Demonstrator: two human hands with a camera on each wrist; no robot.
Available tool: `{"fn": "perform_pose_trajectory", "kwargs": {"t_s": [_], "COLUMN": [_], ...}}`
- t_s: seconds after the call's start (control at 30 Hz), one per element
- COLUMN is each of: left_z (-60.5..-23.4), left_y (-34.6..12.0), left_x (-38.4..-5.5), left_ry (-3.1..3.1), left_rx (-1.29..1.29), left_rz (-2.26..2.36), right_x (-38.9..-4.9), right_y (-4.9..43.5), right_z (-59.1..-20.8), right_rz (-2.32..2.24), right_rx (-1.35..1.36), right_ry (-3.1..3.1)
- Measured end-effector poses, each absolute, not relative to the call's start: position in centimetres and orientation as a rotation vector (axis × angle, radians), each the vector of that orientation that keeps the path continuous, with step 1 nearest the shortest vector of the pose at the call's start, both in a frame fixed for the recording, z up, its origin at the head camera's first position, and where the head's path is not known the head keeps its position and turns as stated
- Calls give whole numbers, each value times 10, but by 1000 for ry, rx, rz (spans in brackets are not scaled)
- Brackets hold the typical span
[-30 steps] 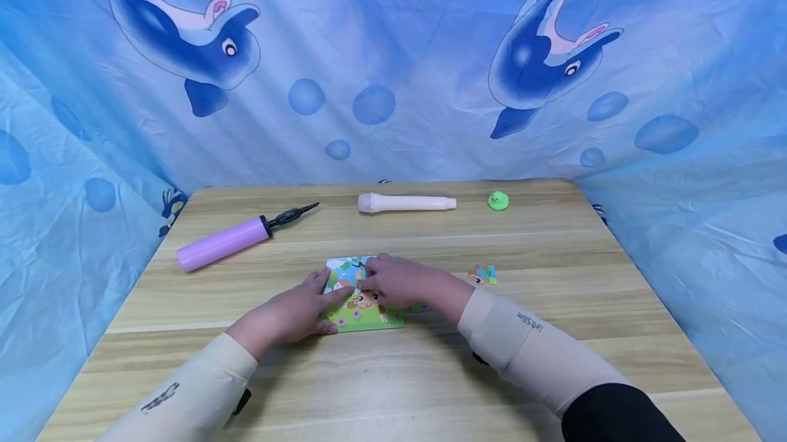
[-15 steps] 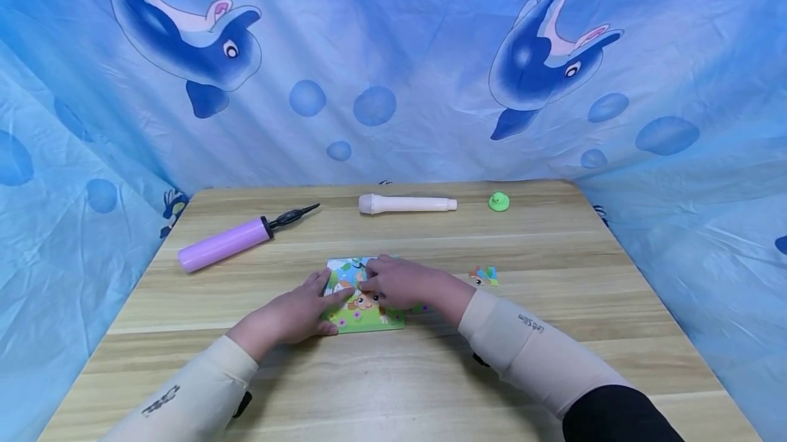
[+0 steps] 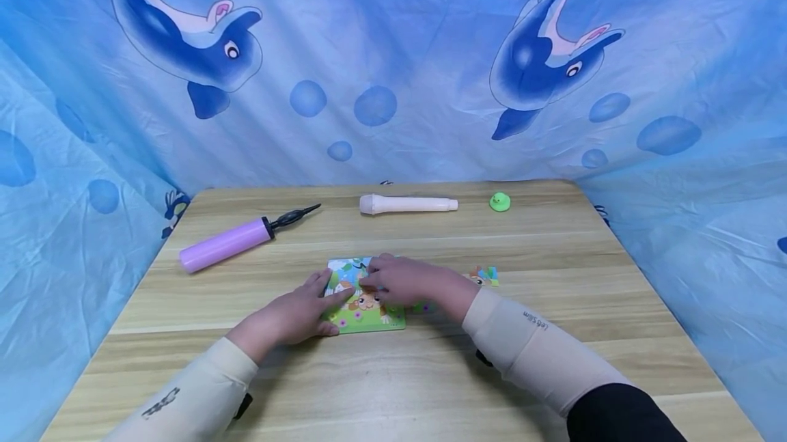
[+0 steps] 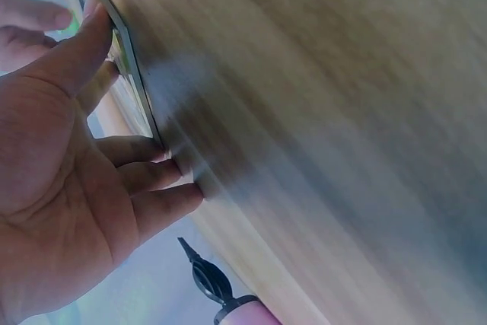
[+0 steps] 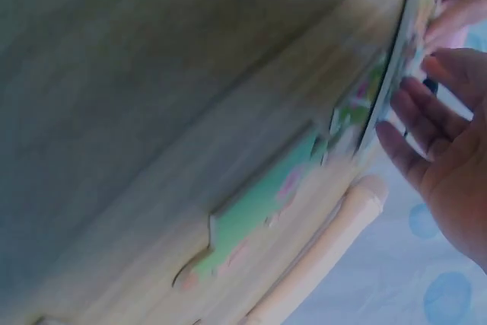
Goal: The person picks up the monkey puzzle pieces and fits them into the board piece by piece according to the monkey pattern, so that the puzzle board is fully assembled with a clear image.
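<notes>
A colourful jigsaw puzzle (image 3: 365, 320) in a flat tray lies mid-table, showing a cartoon animal on green. My left hand (image 3: 295, 312) rests along its left edge, the thumb at the near corner and the index finger reaching over the picture. Slightly bent fingers of my right hand (image 3: 402, 281) touch the puzzle's upper right part, which that hand hides in the head view. One puzzle piece (image 5: 359, 100) sits against the tray's right side, and a green piece (image 5: 262, 199) lies farther right. Any piece under the right fingertips is hidden.
Behind the puzzle lie a purple balloon pump (image 3: 226, 244) at left, a pale toy microphone (image 3: 408, 204) in the middle and a green rubber duck (image 3: 500, 201) at right. A blue dolphin-print curtain (image 3: 393, 52) encloses the wooden table's (image 3: 369, 387) back and sides.
Both hands stay at the puzzle almost unmoved. The right forearm has shifted very slightly to the right, covering a little more of the loose piece.
</notes>
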State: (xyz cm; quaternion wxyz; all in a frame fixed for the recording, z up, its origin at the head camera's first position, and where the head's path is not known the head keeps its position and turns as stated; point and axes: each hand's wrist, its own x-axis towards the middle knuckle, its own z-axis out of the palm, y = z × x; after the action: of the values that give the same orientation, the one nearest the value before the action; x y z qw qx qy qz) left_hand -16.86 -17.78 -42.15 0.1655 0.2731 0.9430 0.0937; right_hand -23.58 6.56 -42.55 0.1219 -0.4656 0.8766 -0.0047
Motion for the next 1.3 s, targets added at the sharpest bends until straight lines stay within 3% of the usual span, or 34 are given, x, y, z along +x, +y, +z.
{"fn": "perform_pose_trajectory", "kwargs": {"t_s": [0.2, 0.73, 1.0, 1.3], "left_z": [-423, -422, -425, -427], "left_y": [-177, -177, -178, -178], "left_x": [-169, -171, -171, -172], "left_ry": [2680, 2690, 2688, 2690], "left_rx": [741, 686, 667, 663], "left_rz": [269, 297, 293, 288], "right_x": [-241, -254, -252, -250], "right_y": [90, 211, 232, 219], "right_z": [-412, -403, -419, -426], "right_rz": [-164, -238, -208, -198], "right_rx": [-1282, -672, -758, -840], "right_ry": [2622, 2690, 2698, 2767]}}
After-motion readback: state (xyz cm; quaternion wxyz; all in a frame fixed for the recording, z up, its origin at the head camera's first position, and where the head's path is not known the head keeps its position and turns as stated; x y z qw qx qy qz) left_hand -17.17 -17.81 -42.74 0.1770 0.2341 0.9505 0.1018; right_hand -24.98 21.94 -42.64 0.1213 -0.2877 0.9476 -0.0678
